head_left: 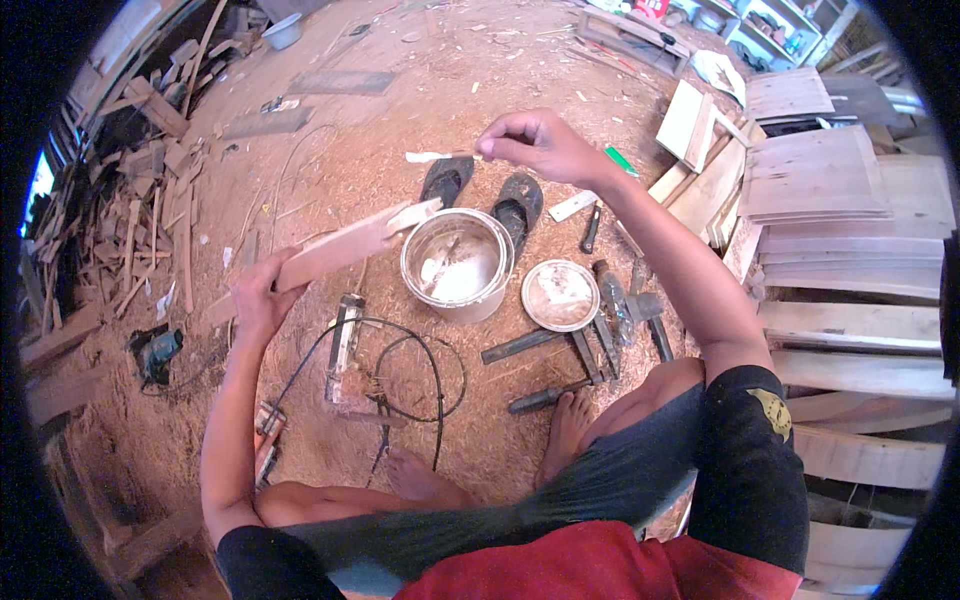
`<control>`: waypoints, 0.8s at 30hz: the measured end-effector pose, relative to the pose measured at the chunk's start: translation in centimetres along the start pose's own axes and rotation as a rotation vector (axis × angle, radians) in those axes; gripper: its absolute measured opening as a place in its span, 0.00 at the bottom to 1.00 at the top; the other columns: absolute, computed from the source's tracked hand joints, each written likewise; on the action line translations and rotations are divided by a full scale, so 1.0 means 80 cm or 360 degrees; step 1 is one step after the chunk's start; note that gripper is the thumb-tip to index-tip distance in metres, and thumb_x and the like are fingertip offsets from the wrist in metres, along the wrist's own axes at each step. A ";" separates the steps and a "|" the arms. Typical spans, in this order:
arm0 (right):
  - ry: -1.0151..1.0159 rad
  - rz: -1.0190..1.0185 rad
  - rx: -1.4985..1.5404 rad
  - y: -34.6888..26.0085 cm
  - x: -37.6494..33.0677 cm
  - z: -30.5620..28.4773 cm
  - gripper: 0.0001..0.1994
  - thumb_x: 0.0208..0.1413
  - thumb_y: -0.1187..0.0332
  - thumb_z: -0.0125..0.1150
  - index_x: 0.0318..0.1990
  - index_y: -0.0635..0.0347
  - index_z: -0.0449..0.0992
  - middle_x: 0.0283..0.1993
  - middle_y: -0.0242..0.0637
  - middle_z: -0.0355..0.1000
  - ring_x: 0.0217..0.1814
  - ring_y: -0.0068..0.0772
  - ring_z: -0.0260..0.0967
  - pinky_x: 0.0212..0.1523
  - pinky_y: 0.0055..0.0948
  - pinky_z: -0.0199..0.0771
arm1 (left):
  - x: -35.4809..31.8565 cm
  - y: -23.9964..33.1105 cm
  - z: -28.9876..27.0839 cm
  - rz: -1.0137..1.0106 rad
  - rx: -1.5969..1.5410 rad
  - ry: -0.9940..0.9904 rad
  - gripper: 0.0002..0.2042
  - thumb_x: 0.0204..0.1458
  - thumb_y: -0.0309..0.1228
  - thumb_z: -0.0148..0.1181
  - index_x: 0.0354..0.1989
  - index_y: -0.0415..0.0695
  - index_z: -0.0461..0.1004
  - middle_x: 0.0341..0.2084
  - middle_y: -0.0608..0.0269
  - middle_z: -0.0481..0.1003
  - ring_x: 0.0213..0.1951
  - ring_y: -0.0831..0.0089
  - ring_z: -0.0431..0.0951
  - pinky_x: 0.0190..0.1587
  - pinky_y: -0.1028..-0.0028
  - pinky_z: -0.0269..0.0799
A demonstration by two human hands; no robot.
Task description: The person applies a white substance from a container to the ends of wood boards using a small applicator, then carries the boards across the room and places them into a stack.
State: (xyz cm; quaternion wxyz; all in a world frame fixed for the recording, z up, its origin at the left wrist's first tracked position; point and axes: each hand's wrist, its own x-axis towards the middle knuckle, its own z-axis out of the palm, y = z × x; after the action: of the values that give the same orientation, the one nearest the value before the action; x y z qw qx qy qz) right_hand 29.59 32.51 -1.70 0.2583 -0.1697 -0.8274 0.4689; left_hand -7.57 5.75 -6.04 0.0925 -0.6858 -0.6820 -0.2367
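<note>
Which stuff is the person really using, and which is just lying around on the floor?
In use:
left hand holding the wooden board
right hand holding a small stick with pale paste on it
open tin of pale paste

Lying about:
tin lid
sandals
hammer
black cable
stacked planks

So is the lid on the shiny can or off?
Off. The metal can stands open, pale stuff showing inside, and its round lid lies on the sawdust beside it.

A sawdust floor (400,130) spreads out under daylight. Left of it lies a heap of wood scraps (130,210); right of it stand stacked boards (850,230), with pale shelves (770,25) beyond the floor's far edge.
</note>
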 end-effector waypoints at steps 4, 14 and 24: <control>-0.0228 0.0148 0.0320 0.017 -0.002 0.010 0.14 0.62 0.63 0.64 0.49 0.64 0.80 0.47 0.33 0.79 0.49 0.20 0.73 0.54 0.25 0.72 | -0.006 0.013 -0.003 0.0020 -0.0221 -0.0039 0.25 0.36 0.26 0.77 0.48 0.48 0.79 0.43 0.57 0.82 0.44 0.59 0.83 0.45 0.66 0.78; -0.0658 -0.0011 0.0408 0.036 0.006 0.033 0.08 0.60 0.70 0.65 0.45 0.61 0.82 0.42 0.31 0.76 0.46 0.22 0.71 0.50 0.25 0.70 | 0.002 0.028 -0.017 0.0161 -0.0243 0.0004 0.27 0.34 0.26 0.77 0.49 0.47 0.79 0.44 0.57 0.82 0.44 0.60 0.83 0.46 0.67 0.79; -0.0711 -0.0052 0.0288 0.029 0.013 0.033 0.08 0.58 0.71 0.67 0.43 0.61 0.84 0.41 0.32 0.76 0.46 0.23 0.72 0.49 0.25 0.70 | 0.008 0.036 -0.023 0.0382 -0.0313 -0.0032 0.27 0.34 0.25 0.76 0.49 0.45 0.79 0.45 0.56 0.81 0.46 0.59 0.83 0.48 0.65 0.79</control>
State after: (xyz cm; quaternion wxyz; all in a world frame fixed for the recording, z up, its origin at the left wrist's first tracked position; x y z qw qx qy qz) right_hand 27.29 32.40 -4.59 0.0905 -0.0245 -0.8212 0.5629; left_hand -5.13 5.35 -3.55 0.0456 -0.7704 -0.5696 -0.2829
